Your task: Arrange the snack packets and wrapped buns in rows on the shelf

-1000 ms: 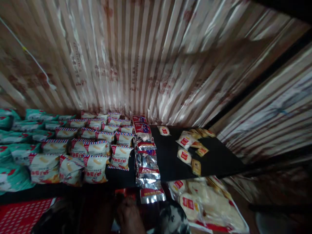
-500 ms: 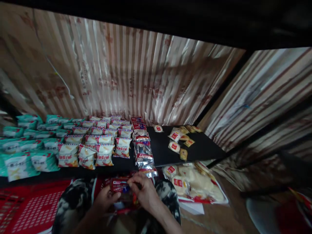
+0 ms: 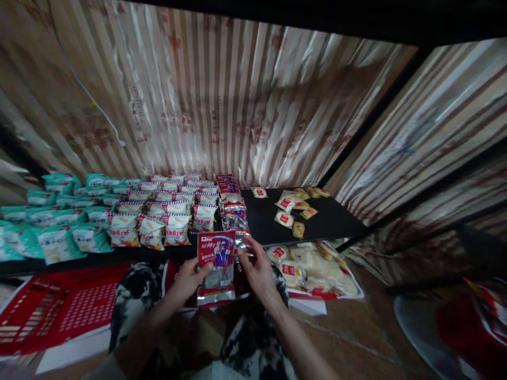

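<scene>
My left hand (image 3: pixel 190 279) is closed on the left edge of a red and clear snack packet (image 3: pixel 216 264), its thumb over the front. The packet stands upright above my lap, with a cartoon figure on its red top and a silver lower end. Just right of it, my right hand (image 3: pixel 258 266) has its thumb and fingers apart and curved, beside the packet's edge. Its fingertips overlap the near end of a row of similar red and silver packets (image 3: pixel 234 214) on the black shelf (image 3: pixel 261 224); whether they touch is unclear.
White chip bags (image 3: pixel 177 228) and green bags (image 3: pixel 92 238) fill the shelf's left side. Small wrapped cakes (image 3: pixel 284 218) lie to the right. Below are a red basket (image 3: pixel 85 303) and an open bag of wrapped breads (image 3: pixel 317 272). A striped sheet (image 3: pixel 222 95) hangs behind.
The packet has been raised and turned upright, its front now in view. My right hand has shifted from its top to beside its right edge. The camera view has tilted down.
</scene>
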A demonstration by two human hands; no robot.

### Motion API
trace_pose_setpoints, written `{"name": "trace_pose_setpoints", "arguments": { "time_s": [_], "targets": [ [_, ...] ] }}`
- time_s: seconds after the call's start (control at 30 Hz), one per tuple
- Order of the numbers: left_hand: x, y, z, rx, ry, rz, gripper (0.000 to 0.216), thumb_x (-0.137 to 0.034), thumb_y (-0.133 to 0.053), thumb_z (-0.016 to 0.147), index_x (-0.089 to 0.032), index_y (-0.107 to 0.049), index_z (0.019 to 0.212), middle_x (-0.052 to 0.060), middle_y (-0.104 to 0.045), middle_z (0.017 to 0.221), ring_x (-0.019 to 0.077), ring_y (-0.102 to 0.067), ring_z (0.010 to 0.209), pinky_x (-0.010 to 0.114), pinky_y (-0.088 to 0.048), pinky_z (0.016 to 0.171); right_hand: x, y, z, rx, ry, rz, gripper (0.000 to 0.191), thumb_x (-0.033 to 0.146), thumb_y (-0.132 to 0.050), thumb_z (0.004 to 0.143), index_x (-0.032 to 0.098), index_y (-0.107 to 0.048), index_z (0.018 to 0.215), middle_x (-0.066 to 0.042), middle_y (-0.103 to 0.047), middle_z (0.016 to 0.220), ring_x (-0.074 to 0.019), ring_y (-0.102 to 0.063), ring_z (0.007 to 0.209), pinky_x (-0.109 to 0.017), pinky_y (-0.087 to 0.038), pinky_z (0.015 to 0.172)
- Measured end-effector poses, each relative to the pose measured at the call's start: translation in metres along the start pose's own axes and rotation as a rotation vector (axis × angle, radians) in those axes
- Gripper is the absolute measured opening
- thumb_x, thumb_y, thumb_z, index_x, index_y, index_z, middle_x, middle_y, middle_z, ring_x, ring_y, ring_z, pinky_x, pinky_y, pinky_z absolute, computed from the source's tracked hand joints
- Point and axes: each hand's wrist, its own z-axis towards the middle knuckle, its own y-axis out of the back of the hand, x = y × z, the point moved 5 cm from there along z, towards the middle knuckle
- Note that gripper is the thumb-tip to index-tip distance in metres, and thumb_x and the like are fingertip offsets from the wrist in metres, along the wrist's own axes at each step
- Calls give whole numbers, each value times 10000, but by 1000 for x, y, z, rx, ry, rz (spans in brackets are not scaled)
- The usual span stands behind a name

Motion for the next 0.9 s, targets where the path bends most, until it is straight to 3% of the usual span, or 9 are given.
{"name": "trace_pose_setpoints", "arguments": {
  "time_s": [0.17, 0.27, 0.4, 0.6, 0.7, 0.9],
  "targets": [
    [-24, -15, 7, -16, 38, -197, 478, -495, -690, 669, -123, -675, 970, 81, -730, 951, 249, -654, 901, 343, -494, 825, -14, -11, -12, 226, -112, 67, 443, 436, -569, 821, 206, -565, 1200, -76, -669, 1108, -211, -632, 1001, -367, -506, 880],
    [-31, -24, 14, -22, 39, -238, 484, -502, -704, 662, -114, -668, 950, 86, -729, 918, 249, -654, 884, 336, -493, 802, -13, -13, -18, 265, -93, 82, 381, 409, -569, 834, 221, -589, 1165, -59, -671, 1135, -222, -620, 1050, -393, -465, 953],
    [-34, -40, 22, -16, 78, -298, 503, -517, -716, 656, -115, -640, 949, 105, -724, 925, 252, -662, 868, 331, -500, 763, -17, -6, -17, 190, -161, 114, 395, 442, -592, 816, 213, -598, 1137, -67, -688, 1103, -240, -643, 994, -387, -500, 892],
    [-31, -71, 25, 60, 146, -444, 505, -487, -741, 643, -157, -621, 1007, 92, -710, 1020, 236, -650, 967, 330, -488, 848, -29, 23, -5, 20, -235, 95, 442, 500, -621, 776, 191, -594, 1091, -61, -701, 1020, -231, -651, 918, -368, -512, 846],
    [-28, -86, 32, 82, 121, -402, 404, -403, -733, 654, -144, -634, 948, 74, -715, 964, 232, -644, 970, 319, -476, 859, -37, 38, 3, -51, -254, 73, 455, 521, -625, 765, 180, -609, 1066, -70, -703, 1002, -241, -649, 922, -371, -518, 823],
    [-34, -108, 52, 65, 78, -339, 119, -205, -577, 761, -146, -623, 853, 28, -709, 850, 166, -653, 817, 246, -476, 731, -44, 51, 22, -80, -309, 71, 487, 537, -618, 756, 184, -618, 1091, -77, -696, 1026, -230, -646, 909, -332, -531, 743]
  ]
}}
